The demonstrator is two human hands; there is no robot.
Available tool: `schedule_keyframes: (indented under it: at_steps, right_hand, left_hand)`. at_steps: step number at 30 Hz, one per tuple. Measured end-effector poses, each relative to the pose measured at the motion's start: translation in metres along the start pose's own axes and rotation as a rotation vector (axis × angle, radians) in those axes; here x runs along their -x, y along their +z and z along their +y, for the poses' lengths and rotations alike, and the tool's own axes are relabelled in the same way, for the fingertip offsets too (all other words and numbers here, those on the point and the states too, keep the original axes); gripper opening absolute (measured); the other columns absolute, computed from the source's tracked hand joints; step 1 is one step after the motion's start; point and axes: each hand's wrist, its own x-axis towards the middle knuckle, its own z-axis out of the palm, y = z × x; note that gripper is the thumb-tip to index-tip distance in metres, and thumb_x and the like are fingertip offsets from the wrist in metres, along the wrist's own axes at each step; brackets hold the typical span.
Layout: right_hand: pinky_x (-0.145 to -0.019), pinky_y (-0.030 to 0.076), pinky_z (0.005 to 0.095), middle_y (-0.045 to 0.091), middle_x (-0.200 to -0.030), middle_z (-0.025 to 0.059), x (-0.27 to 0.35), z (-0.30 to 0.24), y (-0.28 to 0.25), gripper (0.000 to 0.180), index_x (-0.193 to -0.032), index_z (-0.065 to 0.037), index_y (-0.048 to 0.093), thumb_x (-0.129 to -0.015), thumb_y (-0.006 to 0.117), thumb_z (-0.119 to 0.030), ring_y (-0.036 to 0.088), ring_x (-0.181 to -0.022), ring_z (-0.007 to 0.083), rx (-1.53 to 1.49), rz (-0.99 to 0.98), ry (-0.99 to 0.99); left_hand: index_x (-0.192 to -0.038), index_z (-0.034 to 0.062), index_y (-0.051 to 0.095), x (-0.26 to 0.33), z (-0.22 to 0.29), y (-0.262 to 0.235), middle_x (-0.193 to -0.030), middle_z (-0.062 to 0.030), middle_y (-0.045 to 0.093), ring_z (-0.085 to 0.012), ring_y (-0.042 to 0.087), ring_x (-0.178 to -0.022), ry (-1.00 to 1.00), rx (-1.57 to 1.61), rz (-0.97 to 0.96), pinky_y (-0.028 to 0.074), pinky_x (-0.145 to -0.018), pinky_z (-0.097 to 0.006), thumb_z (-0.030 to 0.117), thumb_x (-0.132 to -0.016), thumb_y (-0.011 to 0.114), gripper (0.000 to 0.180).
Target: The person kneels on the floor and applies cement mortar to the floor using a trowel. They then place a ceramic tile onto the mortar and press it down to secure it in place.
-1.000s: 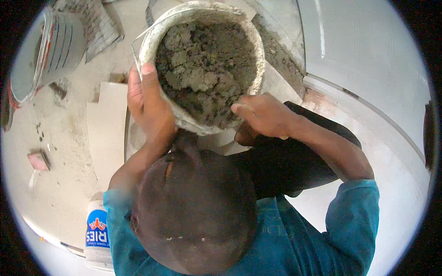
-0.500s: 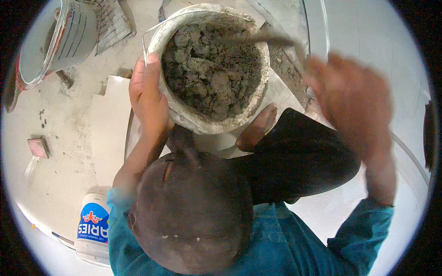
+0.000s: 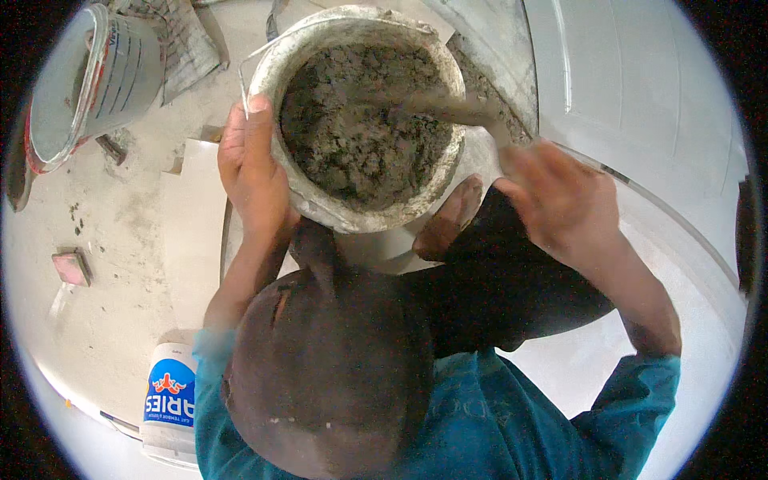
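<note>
A pale round bucket (image 3: 458, 152) smeared with cement stands in front of me, holding a heap of damp grey mortar (image 3: 360, 152). My left hand (image 3: 258, 172) is clamped on its left rim, thumb up beside the thin wire handle (image 3: 242, 84). On the other side, my right hand (image 3: 564, 196) is wrapped round the grip of a trowel (image 3: 432, 104), which is blurred by motion. The trowel's blade reaches over the right rim into the mortar; its tip is hard to make out.
A clear plastic bucket (image 3: 128, 68) stands tilted at the far left beside a crumpled sack (image 3: 190, 48). Nearer lie a pale board (image 3: 192, 232) and a small pink square block (image 3: 72, 269). A white tub (image 3: 170, 436) with a blue label sits by my left arm. A foot (image 3: 450, 218) rests beside the mortar bucket.
My right hand has come left and slightly down, bringing the trowel from the right rim further into the bucket. The mortar's surface looks turned over. My left hand keeps its hold.
</note>
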Motion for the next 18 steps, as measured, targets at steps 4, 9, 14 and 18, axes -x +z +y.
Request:
schedule_keyframes:
  at_steps: [4,9,14,18]
  right_hand:
    - [-0.067,0.049,0.0454,0.061,-0.081,0.0176,-0.015,-0.01,0.006,0.03,-0.106,-0.004,0.06,-0.101,0.045,-0.03,0.061,-0.077,0.0358,-1.065,-0.598,0.659]
    - [-0.072,0.049,0.0514,0.065,-0.088,0.0231,-0.017,-0.012,0.048,0.034,-0.101,-0.004,0.063,-0.101,0.044,-0.032,0.063,-0.083,0.0434,-0.825,-0.473,0.368]
    - [-0.074,0.05,0.0512,0.065,-0.089,0.0234,0.017,0.021,0.022,0.039,-0.091,-0.002,0.063,-0.101,0.041,-0.034,0.063,-0.084,0.0429,-0.498,-0.424,0.545]
    - [-0.076,0.052,0.0505,0.066,-0.094,0.0236,-0.004,0.003,0.044,0.032,-0.099,-0.002,0.064,-0.099,0.043,-0.027,0.065,-0.087,0.0411,-0.473,-0.419,0.514]
  left_hand:
    - [-0.119,-0.0027,0.06,0.007,0.002,0.0,-0.111,-0.0085,0.065,-0.0136,0.057,-0.101,-0.02,-0.104,0.043,0.042,-0.092,-0.027,0.028,-0.099,0.054,0.037]
    - [-0.121,-0.0032,0.058,0.014,0.002,0.012,-0.111,-0.0089,0.065,-0.0137,0.058,-0.099,-0.012,-0.101,0.024,0.043,-0.091,-0.028,0.027,-0.1,0.053,0.038]
    - [-0.124,-0.0032,0.056,0.011,0.005,0.011,-0.112,-0.0092,0.065,-0.0144,0.059,-0.101,-0.043,-0.014,-0.009,0.045,-0.091,-0.03,0.027,-0.101,0.052,0.038]
    - [-0.125,-0.0032,0.055,0.011,0.001,0.011,-0.115,-0.0096,0.063,-0.0148,0.058,-0.103,-0.008,-0.018,0.004,0.045,-0.092,-0.029,0.027,-0.102,0.05,0.039]
